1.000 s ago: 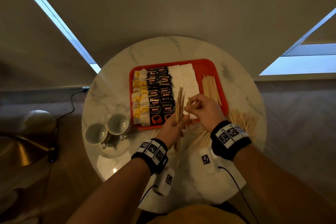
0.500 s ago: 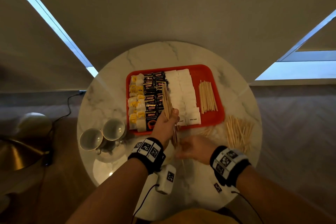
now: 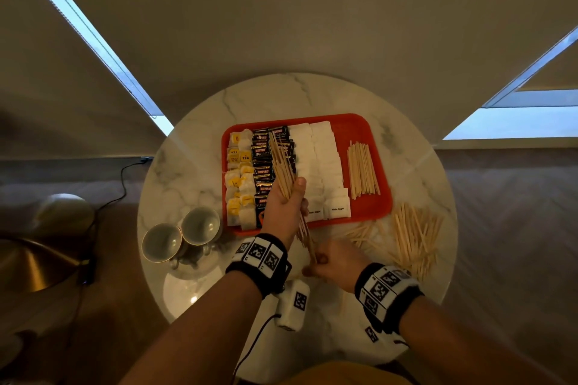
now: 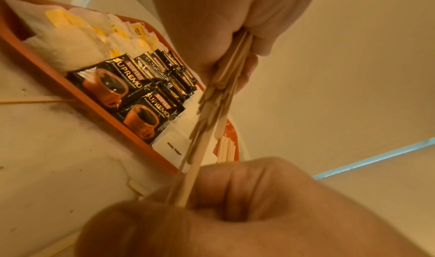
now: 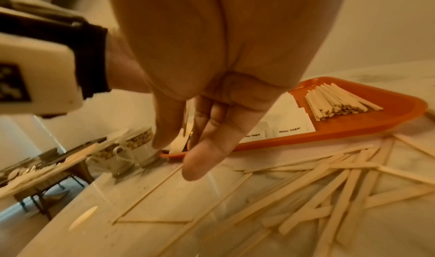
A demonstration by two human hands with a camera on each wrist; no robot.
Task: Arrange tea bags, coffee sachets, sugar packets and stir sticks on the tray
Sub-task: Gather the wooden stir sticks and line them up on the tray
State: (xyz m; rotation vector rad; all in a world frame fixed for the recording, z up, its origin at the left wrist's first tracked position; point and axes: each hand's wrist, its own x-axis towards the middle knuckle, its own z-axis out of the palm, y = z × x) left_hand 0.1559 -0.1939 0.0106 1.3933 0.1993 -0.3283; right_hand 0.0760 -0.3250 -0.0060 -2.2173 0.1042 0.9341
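From the head view, a round marble counter carries a red tray at its middle. On the tray, from left to right, lie a column of tea bags with yellow tags, two columns of dark coffee sachets, two columns of white sugar packets, and a neat bundle of stir sticks near the tray's right edge. The left hand is raised over the near edge of the tray, its fingers and thumb wrapped round a bunch of sticks that fans out toward the far side, over the sachets. The right hand is nearer and lower, touching the near ends of that bunch. A loose pile of sticks lies on the counter right of the tray's near corner, and two cups stand to the left. In the left wrist view, the left hand's fingers clamp the bunch, and the right hand's thumb and finger pinch the lower ends of a few sticks (the sachets read "Kopiko Supremo"). In the right wrist view, the right hand hangs over the counter with scattered sticks beneath it; its pinch is hidden here, and packets marked "White Sugar" show on the tray beyond.
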